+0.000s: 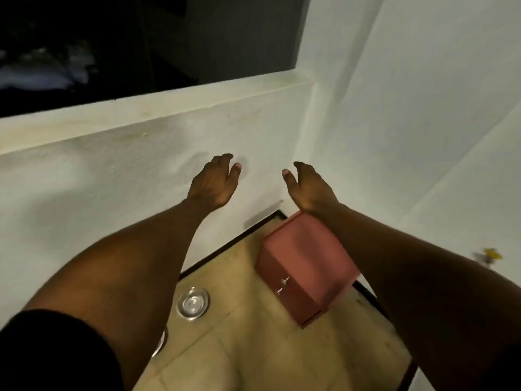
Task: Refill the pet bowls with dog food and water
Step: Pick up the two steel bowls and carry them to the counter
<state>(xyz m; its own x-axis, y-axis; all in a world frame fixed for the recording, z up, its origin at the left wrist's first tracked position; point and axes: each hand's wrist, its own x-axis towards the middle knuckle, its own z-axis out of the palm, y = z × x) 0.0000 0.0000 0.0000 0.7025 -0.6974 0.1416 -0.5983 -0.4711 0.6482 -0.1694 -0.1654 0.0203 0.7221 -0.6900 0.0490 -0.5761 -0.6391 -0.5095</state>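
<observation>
Hands, two, bare, both stretched forward over the scene and holding nothing. Left hand: fingers loosely spread and slightly curled, palm down, raised in front of the white low wall, above and beyond the steel bowl. Right hand: likewise open, fingers relaxed, thumb turned inward toward the left hand; its wrist passes over the far top edge of the red cabinet.

Steel bowl: round, shiny, standing on the tiled floor just beside the foot of the low wall, to the left of the red cabinet and apart from it. Contents cannot be made out beyond a bright reflection. A second rim of metal shows nearer the camera than the steel bowl, mostly hidden behind the left forearm.

Red cabinet: box-shaped, two small metal handles on its front face, set in the corner where the low wall meets the white side wall, to the right of the steel bowl.

Sleeve: dark, on the left upper arm, nearest the camera.
</observation>
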